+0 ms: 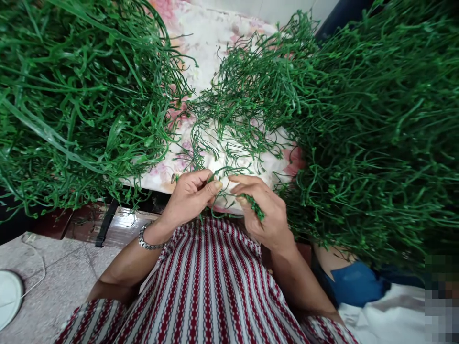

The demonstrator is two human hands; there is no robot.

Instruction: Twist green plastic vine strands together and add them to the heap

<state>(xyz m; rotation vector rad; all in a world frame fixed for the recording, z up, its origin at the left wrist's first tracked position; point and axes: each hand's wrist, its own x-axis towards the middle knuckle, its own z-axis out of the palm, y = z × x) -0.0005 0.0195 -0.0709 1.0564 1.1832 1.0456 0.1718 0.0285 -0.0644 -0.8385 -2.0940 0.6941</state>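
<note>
My left hand (195, 193), with a metal watch band on the wrist, pinches a thin green plastic stem between thumb and forefinger. Facing it, my right hand (263, 205) curls round a small bunch of green plastic stems (255, 206), whose knobbed ends stick out by the palm. Its thumb and forefinger are close to the stem at my left hand; whether they touch it I cannot tell. Both hands are over the near edge of a table with a floral cloth (204, 40). Loose thin stems (233, 129) lie scattered just beyond my fingers.
A tall heap of green plastic sprays (82, 95) rises on the left. Another large heap of thin stems (376, 134) fills the right. Below left are a strapped brown box (125, 227) and a round white object (9, 296) on the floor. Blue cloth (355, 284) shows at lower right.
</note>
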